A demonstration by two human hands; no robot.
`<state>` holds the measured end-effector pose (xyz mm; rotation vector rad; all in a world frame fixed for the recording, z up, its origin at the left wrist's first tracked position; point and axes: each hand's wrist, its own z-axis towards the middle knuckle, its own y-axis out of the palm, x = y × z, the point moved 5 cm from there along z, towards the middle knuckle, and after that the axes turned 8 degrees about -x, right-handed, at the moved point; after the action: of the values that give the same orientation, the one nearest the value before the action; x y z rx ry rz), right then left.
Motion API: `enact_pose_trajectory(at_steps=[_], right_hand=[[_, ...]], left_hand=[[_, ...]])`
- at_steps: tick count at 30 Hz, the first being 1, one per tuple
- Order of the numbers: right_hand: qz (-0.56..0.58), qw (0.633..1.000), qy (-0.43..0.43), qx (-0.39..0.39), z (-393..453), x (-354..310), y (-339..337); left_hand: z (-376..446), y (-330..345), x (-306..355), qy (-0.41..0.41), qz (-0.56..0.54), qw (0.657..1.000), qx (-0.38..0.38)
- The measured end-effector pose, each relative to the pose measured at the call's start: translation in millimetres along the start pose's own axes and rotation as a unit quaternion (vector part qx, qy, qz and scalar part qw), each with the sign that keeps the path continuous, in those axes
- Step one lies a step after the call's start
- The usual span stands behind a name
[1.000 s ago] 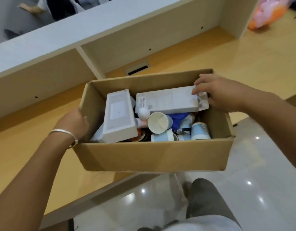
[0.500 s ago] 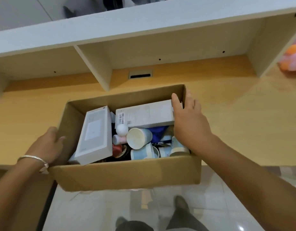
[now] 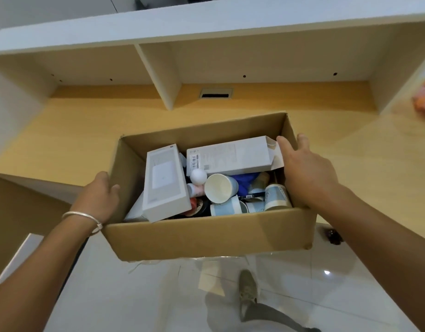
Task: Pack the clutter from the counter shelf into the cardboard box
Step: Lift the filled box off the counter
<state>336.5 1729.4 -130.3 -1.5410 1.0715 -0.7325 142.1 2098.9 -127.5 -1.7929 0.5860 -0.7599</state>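
Note:
The open cardboard box [image 3: 206, 233] hangs half over the counter's front edge, above the floor. My left hand [image 3: 99, 197], a silver bangle on its wrist, grips the box's left wall with the thumb hooked over the rim. At the right wall my right hand [image 3: 307, 173] grips the rim, thumb inside and fingers outside. Inside lie two white cartons, an upright one [image 3: 164, 180] and a flat one [image 3: 230, 155], a white ball [image 3: 198, 176], a cream paper cup [image 3: 220, 188], several pale blue cups [image 3: 276, 196] and a blue item [image 3: 245, 180].
The wooden counter shelf [image 3: 87, 130] runs behind the box, with a white divider [image 3: 163, 75] and a cable slot [image 3: 216, 93] at the back. A pink and orange bag [image 3: 424, 101] sits at the far right. Below are glossy floor tiles and my shoe [image 3: 248, 287].
My right hand left the end of the flat white carton and took the box's right rim. The box came nearer to me, over the counter's edge, and the view swung to face the shelf.

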Motion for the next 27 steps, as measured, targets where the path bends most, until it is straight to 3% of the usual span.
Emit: enact_pose_trajectory(at_steps=[8, 14, 21, 27], right_hand=[[0.03, 0.999, -0.005, 0.028, -111.1, 65.1, 23.9], [0.025, 0.999, 0.015, 0.026, -207.7, 131.8, 51.3], [0.033, 0.996, 0.08, 0.015, -302.7, 223.8, 77.8], [0.055, 0.995, 0.088, 0.016, -356.0, 315.6, 95.2]], left_hand=[[-114.7, 37.0, 18.7, 0.033, -0.009, 0.999, 0.037], [-211.2, 82.7, 49.8, 0.05, -0.017, 0.998, 0.016], [-299.7, 135.1, 104.1, 0.071, -0.01, 0.997, -0.001], [-357.9, 184.2, 174.7, 0.085, -0.006, 0.996, -0.006]])
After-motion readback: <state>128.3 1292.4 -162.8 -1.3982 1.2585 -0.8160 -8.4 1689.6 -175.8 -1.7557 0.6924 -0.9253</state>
